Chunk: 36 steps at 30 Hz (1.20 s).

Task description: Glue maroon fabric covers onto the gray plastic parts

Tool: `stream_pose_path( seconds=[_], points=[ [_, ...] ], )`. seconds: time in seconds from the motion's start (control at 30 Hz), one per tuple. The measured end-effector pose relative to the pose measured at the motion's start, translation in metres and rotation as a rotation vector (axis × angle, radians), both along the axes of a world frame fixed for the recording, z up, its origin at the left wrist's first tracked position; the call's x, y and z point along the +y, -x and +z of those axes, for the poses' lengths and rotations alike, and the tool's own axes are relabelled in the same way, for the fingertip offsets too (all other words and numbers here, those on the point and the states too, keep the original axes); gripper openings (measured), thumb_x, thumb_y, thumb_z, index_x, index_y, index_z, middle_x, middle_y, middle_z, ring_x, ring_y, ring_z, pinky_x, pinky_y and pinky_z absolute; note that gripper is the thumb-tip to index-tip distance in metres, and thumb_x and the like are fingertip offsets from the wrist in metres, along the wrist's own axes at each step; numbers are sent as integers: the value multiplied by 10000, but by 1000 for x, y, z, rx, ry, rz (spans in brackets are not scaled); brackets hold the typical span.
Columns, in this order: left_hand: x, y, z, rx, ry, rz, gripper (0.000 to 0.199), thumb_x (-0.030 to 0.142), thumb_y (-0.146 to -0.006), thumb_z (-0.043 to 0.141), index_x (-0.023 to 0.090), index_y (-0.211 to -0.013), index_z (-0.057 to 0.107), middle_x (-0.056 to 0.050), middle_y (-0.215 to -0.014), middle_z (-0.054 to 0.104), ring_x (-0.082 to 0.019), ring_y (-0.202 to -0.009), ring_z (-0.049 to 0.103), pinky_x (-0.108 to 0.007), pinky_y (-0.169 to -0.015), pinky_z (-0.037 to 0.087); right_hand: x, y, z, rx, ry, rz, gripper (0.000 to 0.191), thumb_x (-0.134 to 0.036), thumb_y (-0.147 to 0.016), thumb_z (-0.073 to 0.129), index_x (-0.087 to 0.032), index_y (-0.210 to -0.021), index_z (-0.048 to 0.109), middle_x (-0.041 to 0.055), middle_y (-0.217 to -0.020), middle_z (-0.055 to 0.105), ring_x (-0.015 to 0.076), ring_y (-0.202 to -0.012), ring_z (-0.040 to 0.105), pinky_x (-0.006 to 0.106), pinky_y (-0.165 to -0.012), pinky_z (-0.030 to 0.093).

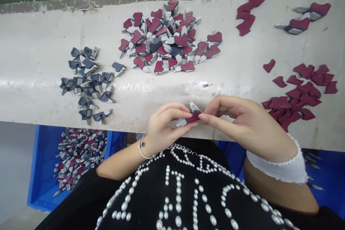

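Note:
Near the front edge of the white table, my left hand is closed on a small grey plastic part with a dark red face. Light grey prongs stick out of it at the top and at the left. My right hand is closed in a pinch, thumb and forefinger touching the right side of the same part. Its fingertips hide whether anything else is between them. Loose dark red pieces lie to the right of my right hand. Beyond both hands is a heap of grey-and-red parts.
Dark blue-grey parts lie at the left of the table. More red pieces and two assembled parts are at the far right. Below the edge, a blue bin holds many mixed parts. Another blue bin is at the lower right.

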<state>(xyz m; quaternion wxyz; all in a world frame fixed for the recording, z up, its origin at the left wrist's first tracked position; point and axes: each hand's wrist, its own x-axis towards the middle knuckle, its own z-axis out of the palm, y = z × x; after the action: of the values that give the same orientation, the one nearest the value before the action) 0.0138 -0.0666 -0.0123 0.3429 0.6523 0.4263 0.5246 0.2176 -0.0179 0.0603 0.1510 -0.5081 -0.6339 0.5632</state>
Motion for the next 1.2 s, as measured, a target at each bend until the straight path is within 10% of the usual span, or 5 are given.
stream_pose_path(
  seconds=[0.2,1.2],
  points=[
    [-1,2,2,-91,83,-58,323,175,-716,877,172,-977,686,-40,-960,714,-142,-871,714,-273,-743,645,-1,3,-3,89,71,79,193,-423,-979,613,-273,-1082,678,0,-967,750,178,-881,686,273,-713,522],
    [6,11,23,-45,-36,-201,299,241,-710,881,147,-939,712,-44,-898,749,-118,-802,749,-207,-763,658,-1,-1,10,90,-51,269,165,-300,-1000,525,-219,-973,666,-10,-798,709,144,-666,627,282,-617,479]
  ],
)
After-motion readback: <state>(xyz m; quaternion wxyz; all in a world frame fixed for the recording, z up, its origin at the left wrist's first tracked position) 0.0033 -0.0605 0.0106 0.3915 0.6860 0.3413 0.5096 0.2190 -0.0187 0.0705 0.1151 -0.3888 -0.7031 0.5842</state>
